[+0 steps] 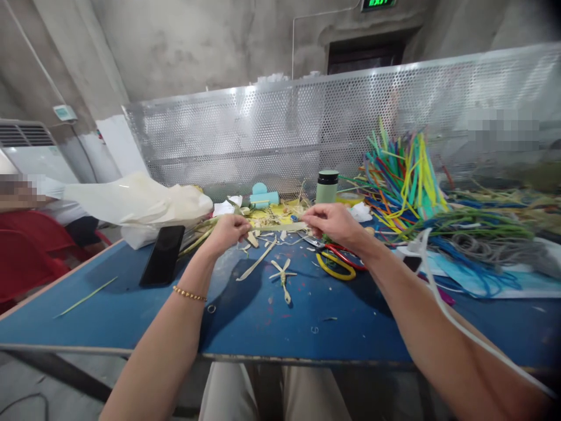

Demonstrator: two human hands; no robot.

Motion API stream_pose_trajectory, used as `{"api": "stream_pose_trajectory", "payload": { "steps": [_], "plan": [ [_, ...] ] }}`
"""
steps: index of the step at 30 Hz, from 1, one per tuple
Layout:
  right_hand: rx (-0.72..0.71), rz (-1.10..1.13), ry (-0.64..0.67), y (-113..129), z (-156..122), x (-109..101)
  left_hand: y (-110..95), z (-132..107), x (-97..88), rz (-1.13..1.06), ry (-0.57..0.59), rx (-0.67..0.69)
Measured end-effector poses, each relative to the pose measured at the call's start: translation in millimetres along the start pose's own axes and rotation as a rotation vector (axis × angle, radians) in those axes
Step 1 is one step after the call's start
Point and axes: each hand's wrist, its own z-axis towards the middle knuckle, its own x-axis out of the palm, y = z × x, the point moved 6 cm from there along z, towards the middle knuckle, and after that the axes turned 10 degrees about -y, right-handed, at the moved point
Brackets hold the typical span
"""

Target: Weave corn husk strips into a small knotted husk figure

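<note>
A pale, flat leaf strip (280, 227) runs level between my two hands above the blue table (263, 327). My left hand (230, 232) pinches its left end, and the fingers of my right hand (326, 222) are closed at the other end. Below them lies a small woven leaf figure (284, 279), shaped like a dragonfly. Left of it rests a loose leaf strip (258, 260). Beside my right hand are a yellow-handled pair of scissors (337, 268) and a red-handled tool (344, 256), its far part partly hidden.
A black phone (162, 255) lies left of my left arm. Leaf scraps and a green bottle (328, 187) are at the back. Bundled coloured strips (407, 181) stand at right. A white cable (442, 310) crosses near my right forearm. A perforated metal screen (245, 134) borders the table.
</note>
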Motion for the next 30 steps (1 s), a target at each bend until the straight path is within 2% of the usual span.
{"api": "stream_pose_trajectory", "payload": {
  "steps": [3,6,9,13,15,17,18,22,23,25,30],
  "plan": [
    [0.087,0.016,0.247,-3,-10,18,0,6,-12.9,0.118,-0.186,0.065],
    [0.151,0.012,0.331,-6,-15,26,-4,8,-19.0,0.147,-0.297,0.109],
    [0.201,0.012,0.265,-10,-12,23,0,9,-28.0,0.019,-0.411,0.070],
    [0.306,0.104,0.067,-17,-6,10,11,8,-48.9,-0.137,-0.639,0.003],
    [0.350,0.197,-0.010,-19,-5,8,12,7,-52.7,-0.159,-0.701,-0.008],
    [0.386,0.296,-0.053,-20,-5,11,10,5,-42.9,-0.187,-0.643,-0.034],
    [0.401,0.341,-0.058,-19,-7,15,7,4,-31.3,-0.236,-0.549,-0.058],
    [0.436,0.464,0.009,-12,-17,40,-10,-9,37.3,-0.407,0.028,-0.130],
    [0.436,0.471,0.030,-10,-20,46,-12,-13,48.4,-0.426,0.088,-0.146],
    [0.436,0.453,0.075,-8,-25,57,-15,-18,59.8,-0.473,0.113,-0.147],
    [0.423,0.395,0.227,-5,-37,78,-10,-19,63.2,-0.576,0.125,-0.167]
  ]
}}
